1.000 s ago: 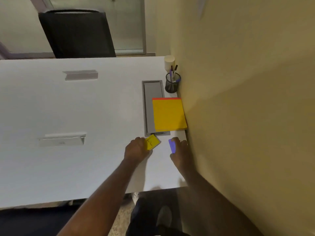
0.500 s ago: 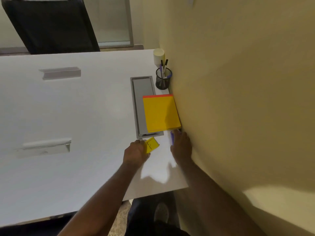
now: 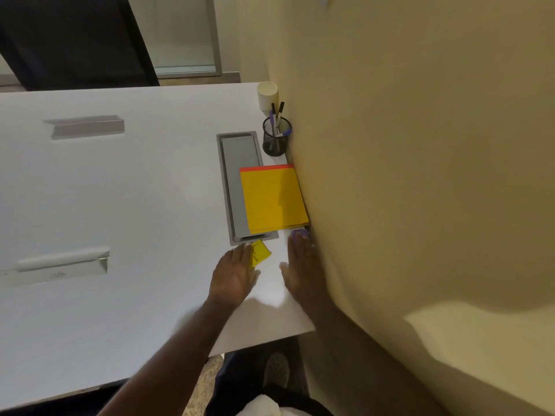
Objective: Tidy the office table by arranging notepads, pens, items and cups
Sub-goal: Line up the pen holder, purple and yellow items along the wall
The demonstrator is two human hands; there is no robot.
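My left hand (image 3: 234, 274) lies palm down on the white table (image 3: 135, 205), its fingertips holding a small yellow sticky-note block (image 3: 260, 253) that sits tilted just below the grey cable tray. My right hand (image 3: 300, 262) is stretched flat beside the wall, its fingertips pressed on a small purple item (image 3: 299, 234), mostly hidden under them, right at the near edge of the large yellow notepad (image 3: 273, 199). Farther back a black mesh pen holder (image 3: 276, 139) with pens stands by the wall, with a cream paper cup (image 3: 267, 94) behind it.
A grey recessed cable tray (image 3: 237, 181) runs along the notepad's left side. Two grey flaps (image 3: 87, 126) (image 3: 60, 262) are set in the table to the left. The yellow wall (image 3: 420, 175) borders the table's right edge. A black chair (image 3: 75, 40) stands behind the table.
Both hands have moved forward, away from me. The right hand slid the purple item up to the notepad's near edge by the wall. The left hand flattened, yellow block at its fingertips.
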